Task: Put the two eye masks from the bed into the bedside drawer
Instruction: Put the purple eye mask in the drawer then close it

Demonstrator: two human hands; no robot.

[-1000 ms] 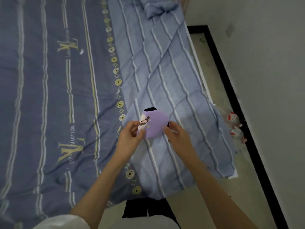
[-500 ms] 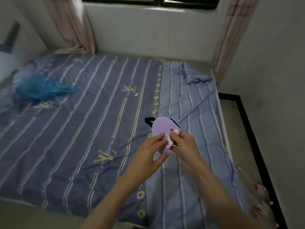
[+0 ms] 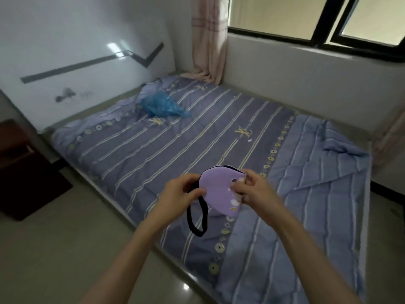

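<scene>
A purple eye mask (image 3: 219, 189) with a small printed figure is held above the near edge of the bed (image 3: 197, 132). My left hand (image 3: 178, 191) pinches its left side and my right hand (image 3: 256, 189) grips its right side. A black elastic strap (image 3: 196, 218) hangs down in a loop under the mask. A black edge shows along the mask's top; I cannot tell whether a second mask lies behind it. A dark wooden bedside cabinet (image 3: 13, 145) stands at the far left beside the headboard wall; its drawer front is not clearly visible.
A crumpled blue plastic bag (image 3: 162, 105) lies near the head of the bed. A dark mat (image 3: 26, 194) sits on the floor by the cabinet. Pale tiled floor (image 3: 65, 249) runs along the bed's left side. Curtain (image 3: 208, 40) and window (image 3: 317, 18) stand behind.
The view has swung left and up, bringing the headboard wall, window and bedside cabinet into sight. The mask stays in both hands; its strap now dangles free below.
</scene>
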